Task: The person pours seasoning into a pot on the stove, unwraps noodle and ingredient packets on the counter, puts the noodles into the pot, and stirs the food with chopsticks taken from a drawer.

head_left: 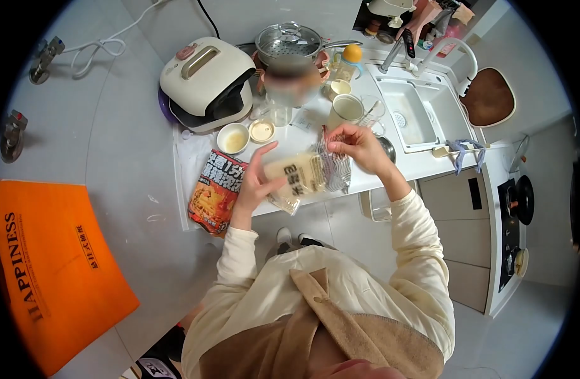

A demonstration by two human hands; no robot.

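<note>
Over the front edge of the white counter, my left hand (258, 183) holds the left side of a clear packet with a pale block and dark characters (297, 174), its thumb and fingers around it. My right hand (361, 149) pinches the top corner of a silvery striped wrapper (336, 165) that adjoins the packet's right end. A red and black food bag (218, 192) lies just left of my left hand. Behind my hands are a small white bowl with pale contents (233, 138) and a round lid or dish (261, 131).
A cream rice cooker (208, 79) stands at the back left, beside a glass-lidded pan (289, 43). A tall cup (347, 110) and a yellow-capped bottle (349, 62) stand near the double sink (417, 110). An orange mat (59, 271) is at far left.
</note>
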